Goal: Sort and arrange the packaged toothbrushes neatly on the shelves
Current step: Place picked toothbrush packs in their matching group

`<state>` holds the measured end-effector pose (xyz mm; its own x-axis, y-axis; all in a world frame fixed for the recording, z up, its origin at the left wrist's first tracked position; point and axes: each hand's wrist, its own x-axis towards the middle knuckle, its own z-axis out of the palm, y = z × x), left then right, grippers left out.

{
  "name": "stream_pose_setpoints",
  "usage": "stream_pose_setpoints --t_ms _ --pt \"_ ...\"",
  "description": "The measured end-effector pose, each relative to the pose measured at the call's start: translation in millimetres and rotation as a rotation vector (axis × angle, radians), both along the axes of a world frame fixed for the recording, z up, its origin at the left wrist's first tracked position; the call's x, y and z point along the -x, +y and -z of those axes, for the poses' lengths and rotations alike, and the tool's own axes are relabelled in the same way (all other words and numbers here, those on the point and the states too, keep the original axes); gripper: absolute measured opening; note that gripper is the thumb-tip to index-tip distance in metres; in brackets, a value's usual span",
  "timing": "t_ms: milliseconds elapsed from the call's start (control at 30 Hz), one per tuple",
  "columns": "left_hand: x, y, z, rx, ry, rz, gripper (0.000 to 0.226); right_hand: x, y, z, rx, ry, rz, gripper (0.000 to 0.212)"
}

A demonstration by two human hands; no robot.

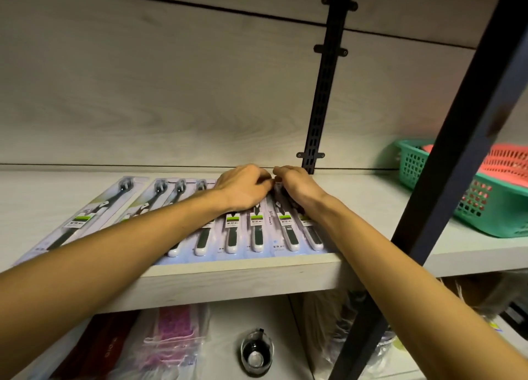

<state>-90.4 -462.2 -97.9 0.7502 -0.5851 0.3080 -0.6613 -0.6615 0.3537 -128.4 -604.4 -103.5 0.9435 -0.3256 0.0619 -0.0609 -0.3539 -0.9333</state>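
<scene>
Several packaged toothbrushes [258, 231] with black-and-white handles and green labels lie side by side in a row on the pale wooden shelf [228, 277]. One more pack [85, 217] lies slanted at the left end, apart from the row. My left hand [243, 188] and my right hand [297, 185] are side by side at the far ends of the right-hand packs. Their fingers are curled down onto the pack tops. What the fingertips hold is hidden.
A green plastic basket [428, 179] with a red basket inside stands on the shelf at the right. A black upright post [445, 179] crosses in front of it. A slotted black rail [323, 94] runs up the back wall. The lower shelf carries bagged goods and a small jar [255, 354].
</scene>
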Motion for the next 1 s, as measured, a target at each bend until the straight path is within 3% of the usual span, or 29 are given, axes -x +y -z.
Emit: stream_pose_setpoints --t_ms 133,200,333,433,533,700,867,1000 --pt "1 19 -19 0.215 -0.012 -0.108 0.042 2 3 -5 -0.143 0.038 0.080 0.032" --pt "0 41 -30 0.095 -0.056 -0.120 0.038 8 6 -7 -0.109 0.000 0.087 0.031" --pt "15 106 -31 -0.280 -0.113 -0.155 0.058 34 11 -3 0.283 -0.067 -0.012 0.031" --pt "36 160 -16 -0.350 -0.037 -0.198 0.085 60 19 2 0.572 -0.057 -0.117 0.054" --pt "56 186 -5 -0.364 0.110 -0.207 0.102 79 34 0 0.693 0.015 -0.197 0.072" --pt "66 162 -2 -0.357 0.087 -0.214 0.107 80 52 -3 0.869 0.104 -0.172 0.081" --pt "63 148 -1 -0.287 0.071 -0.225 0.084 80 46 -3 0.909 0.132 -0.178 0.082" --pt "67 149 -1 -0.212 0.126 -0.165 0.084 86 40 -7 0.928 0.142 -0.196 0.085"
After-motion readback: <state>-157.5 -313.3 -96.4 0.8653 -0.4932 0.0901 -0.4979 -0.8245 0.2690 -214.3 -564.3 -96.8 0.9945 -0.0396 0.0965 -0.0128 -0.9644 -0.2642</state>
